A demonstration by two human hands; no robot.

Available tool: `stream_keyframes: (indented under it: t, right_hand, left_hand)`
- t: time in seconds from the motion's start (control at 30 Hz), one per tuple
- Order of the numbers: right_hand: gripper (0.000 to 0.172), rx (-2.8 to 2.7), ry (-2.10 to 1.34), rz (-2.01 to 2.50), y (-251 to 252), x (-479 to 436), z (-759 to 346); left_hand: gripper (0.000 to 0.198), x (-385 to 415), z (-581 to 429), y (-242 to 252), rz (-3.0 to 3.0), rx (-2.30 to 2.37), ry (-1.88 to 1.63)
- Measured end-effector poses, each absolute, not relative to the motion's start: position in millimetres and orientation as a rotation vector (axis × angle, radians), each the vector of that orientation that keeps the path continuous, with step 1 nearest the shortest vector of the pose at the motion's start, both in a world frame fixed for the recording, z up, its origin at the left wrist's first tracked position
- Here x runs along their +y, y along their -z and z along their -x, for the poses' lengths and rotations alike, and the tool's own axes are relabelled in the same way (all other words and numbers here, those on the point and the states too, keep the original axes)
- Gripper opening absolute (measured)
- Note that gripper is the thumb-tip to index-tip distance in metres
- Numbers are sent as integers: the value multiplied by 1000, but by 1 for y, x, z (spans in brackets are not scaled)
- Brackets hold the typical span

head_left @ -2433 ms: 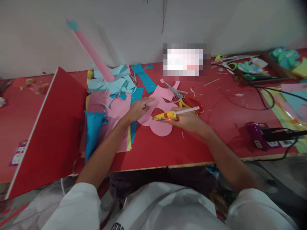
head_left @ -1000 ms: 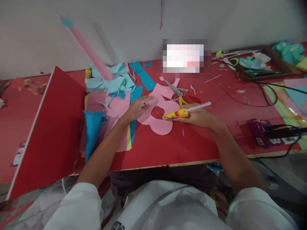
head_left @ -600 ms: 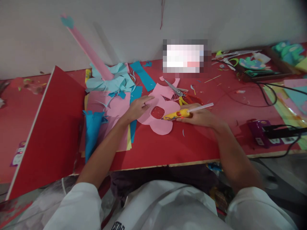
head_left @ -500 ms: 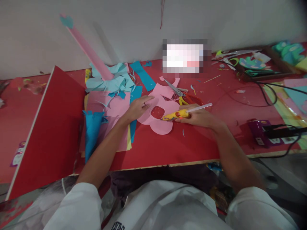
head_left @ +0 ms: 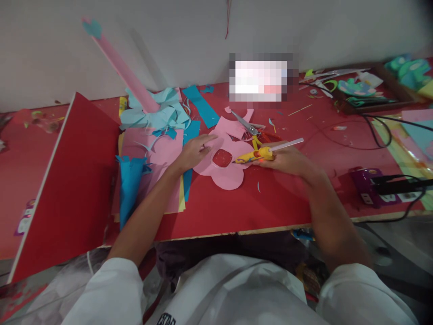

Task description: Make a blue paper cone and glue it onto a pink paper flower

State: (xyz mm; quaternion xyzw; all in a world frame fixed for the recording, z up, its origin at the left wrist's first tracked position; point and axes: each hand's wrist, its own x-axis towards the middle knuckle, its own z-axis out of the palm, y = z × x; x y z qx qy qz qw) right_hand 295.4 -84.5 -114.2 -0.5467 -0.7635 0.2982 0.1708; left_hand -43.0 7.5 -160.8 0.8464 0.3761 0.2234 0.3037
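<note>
Work looked approx. midway, by my guess: the pink flower (head_left: 227, 178) was cut out, its centre hole was cut, and a pale line, prob. glue, ran round the hole's edge. Nothing was stuck over the hole yet. Flower lay flat on the red table (head_left: 230, 212), between the hands. Hands were apart: L hand (head_left: 193, 151) rested spread on the flower's L side, gripping nothing; R hand (head_left: 287, 160) was clamped round the glue gun (head_left: 259, 154), nozzle just R of the hole; couldn't tell if it touched.

Count: 1 flower w/ 1 hole, 1 gun w/ 1 glue stick (head_left: 287, 144), 1 blue cone (head_left: 130, 180), 1 pink tube (head_left: 123, 70), 2 blue strips (head_left: 202, 106). Scissors (head_left: 245, 123): 1 or 2 pr., unclear.
</note>
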Motion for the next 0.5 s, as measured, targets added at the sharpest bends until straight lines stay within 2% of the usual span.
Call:
stream_keyframes:
  t: [0.37,0.5]
  right_hand:
    - [39,-1898,-865,1572,106,-90,-303]
    - [37,-1979,-600,1611,103,-101,-315]
  left_hand:
    - [51,7,43,160,-2219,1023,-594]
    - [50,7,44,162,-2207,1040,-629]
